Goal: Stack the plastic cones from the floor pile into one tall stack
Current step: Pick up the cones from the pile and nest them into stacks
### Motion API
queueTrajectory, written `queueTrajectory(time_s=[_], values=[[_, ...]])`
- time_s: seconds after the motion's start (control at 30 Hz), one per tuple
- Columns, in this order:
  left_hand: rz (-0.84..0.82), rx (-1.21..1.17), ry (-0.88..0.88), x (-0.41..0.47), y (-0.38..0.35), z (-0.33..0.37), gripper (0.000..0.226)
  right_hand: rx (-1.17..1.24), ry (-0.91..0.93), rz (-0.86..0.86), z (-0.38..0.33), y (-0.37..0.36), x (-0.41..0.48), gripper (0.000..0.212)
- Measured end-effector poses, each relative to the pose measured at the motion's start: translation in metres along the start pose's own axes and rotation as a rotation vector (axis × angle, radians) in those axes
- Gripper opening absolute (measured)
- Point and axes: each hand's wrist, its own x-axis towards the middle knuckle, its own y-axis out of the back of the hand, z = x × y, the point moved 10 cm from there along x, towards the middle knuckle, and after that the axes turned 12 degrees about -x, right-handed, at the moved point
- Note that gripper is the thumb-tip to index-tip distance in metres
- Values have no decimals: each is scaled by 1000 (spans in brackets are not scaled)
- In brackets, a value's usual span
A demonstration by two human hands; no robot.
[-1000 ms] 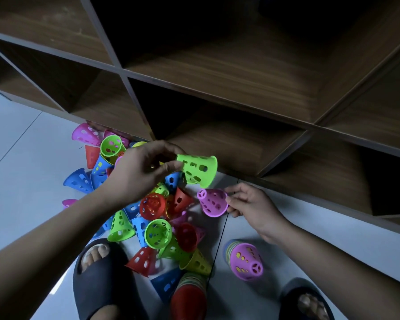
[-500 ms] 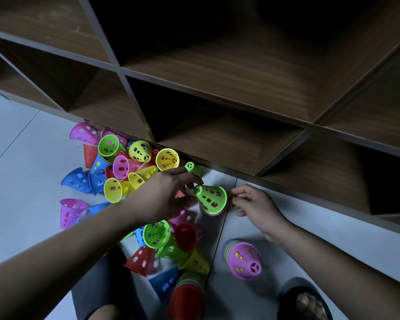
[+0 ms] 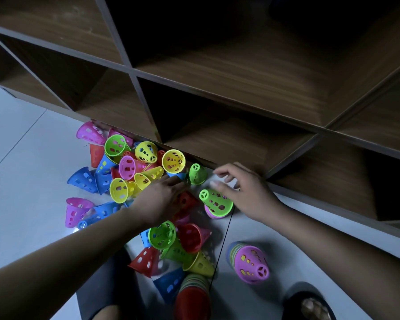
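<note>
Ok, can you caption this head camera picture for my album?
Left hand reaches into the colourful plastic cone pile while right hand is beside a green plastic cone.

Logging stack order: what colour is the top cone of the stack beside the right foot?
Pink top cone, yellow showing through its slots; head view.

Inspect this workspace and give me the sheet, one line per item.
Surface: pale tiled floor.
Job's things: loose cone pile; green cone nested over a pink one; pink-topped stack; red-topped stack.
Clutter: nothing seen.
Hands: left hand reaches into the pile, grip hidden; right hand open over the green cone.
Cables: nothing seen.
Surroundings: wooden cubby shelf; dark slipper.
</note>
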Motion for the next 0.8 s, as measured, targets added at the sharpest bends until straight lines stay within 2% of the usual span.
queueTrajectory(time_s=[0.13,0.2,0.27,0.37,0.53,0.6,0.67,0.73,0.8], values=[[-25,55,-19,3,-8,0,56,-128,211,-138,-46,-16,-5,50],[-44,68,-33,3,-11,1,55,-212,275,-143,-52,-23,-7,49],[-48,88,-60,3,-12,2,52,-226,315,-106,-51,-25,-9,37],[-49,130,-72,3,-12,0,47,-250,310,-97,-37,-28,-10,20],[-21,93,-95,4,-2,4,50,-342,283,-158,-19,-35,-6,13],[23,21,-88,4,6,3,44,-302,254,-176,-20,-35,2,16],[86,-95,-67,2,19,0,27,-257,194,-170,-19,-32,14,22],[167,-211,-53,-4,34,-3,15,-242,162,-157,-20,-31,28,18],[227,-309,-18,-13,48,-9,14,-279,156,-166,-23,-37,41,13]])
